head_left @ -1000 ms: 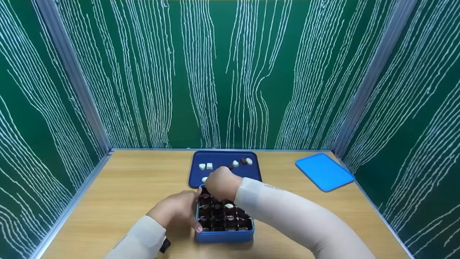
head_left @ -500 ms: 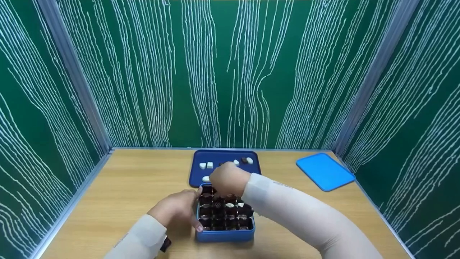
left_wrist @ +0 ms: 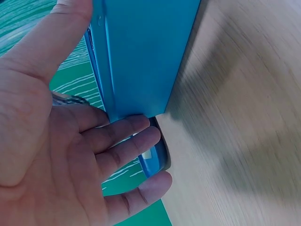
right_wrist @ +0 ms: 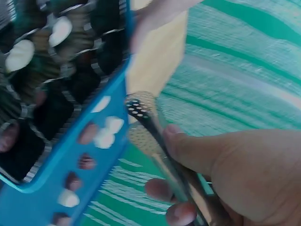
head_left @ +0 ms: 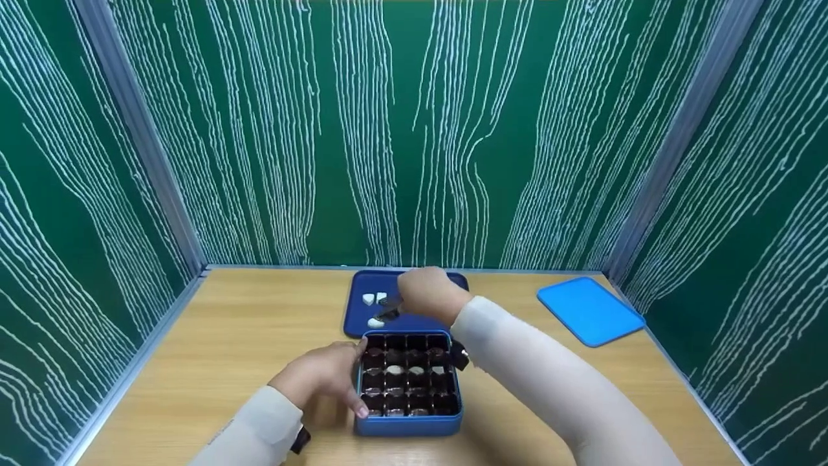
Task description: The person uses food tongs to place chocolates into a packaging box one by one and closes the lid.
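A blue box (head_left: 409,425) with a dark divided insert sits near the middle of the table. Several compartments hold chocolates, including a row of white chocolates (right_wrist: 19,55). My left hand (head_left: 330,374) grips the box along its left side, thumb at the near corner and fingers at the far one; the fingertips (left_wrist: 136,123) press the box's edge. My right hand (head_left: 430,294) holds metal tongs (right_wrist: 162,141) with perforated ends. The tong ends are apart with nothing between them. In the head view they are over the dark blue tray (head_left: 356,317), behind the box.
White and brown chocolates (right_wrist: 86,161) lie in a loose line on the tray, partly hidden by my right hand in the head view. A bright blue lid-like panel (head_left: 590,310) lies at the back right. Green walls (head_left: 414,129) with white streaks enclose the table.
My right hand has lifted the tongs out of the box and moved them back over the tray. A white chocolate now shows in the compartment where the tongs were. My left hand stays put.
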A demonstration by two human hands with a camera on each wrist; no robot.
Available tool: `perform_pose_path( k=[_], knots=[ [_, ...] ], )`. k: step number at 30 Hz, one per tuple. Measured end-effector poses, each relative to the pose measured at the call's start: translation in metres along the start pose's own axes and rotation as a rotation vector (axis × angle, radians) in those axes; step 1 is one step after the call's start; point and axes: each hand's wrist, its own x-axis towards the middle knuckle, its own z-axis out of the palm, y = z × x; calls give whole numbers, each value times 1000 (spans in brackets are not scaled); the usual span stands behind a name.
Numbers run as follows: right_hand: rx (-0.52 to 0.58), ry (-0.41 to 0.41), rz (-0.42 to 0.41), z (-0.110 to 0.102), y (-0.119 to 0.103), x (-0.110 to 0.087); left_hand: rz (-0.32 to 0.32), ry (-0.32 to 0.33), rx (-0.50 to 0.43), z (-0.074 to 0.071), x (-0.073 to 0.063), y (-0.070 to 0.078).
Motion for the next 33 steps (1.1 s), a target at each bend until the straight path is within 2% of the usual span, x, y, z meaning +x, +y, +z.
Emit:
perform_pose_path(
  k=[7, 12, 17, 23, 33],
  knots=[
    [24, -15, 30, 43, 5, 27, 9, -12, -6, 2, 0, -2],
    [-17, -10, 21, 60, 5, 41, 12, -9, -14, 1, 0, -2],
    [-5, -32, 34, 62, 1, 44, 12, -3, -6, 0, -1, -1],
    [16, -60, 68, 57, 3, 37, 15, -6, -23, 0, 0, -1],
    [-83, -100, 94, 45, 15, 25, 22, -1, -25, -1, 0, -1]
  ],
)
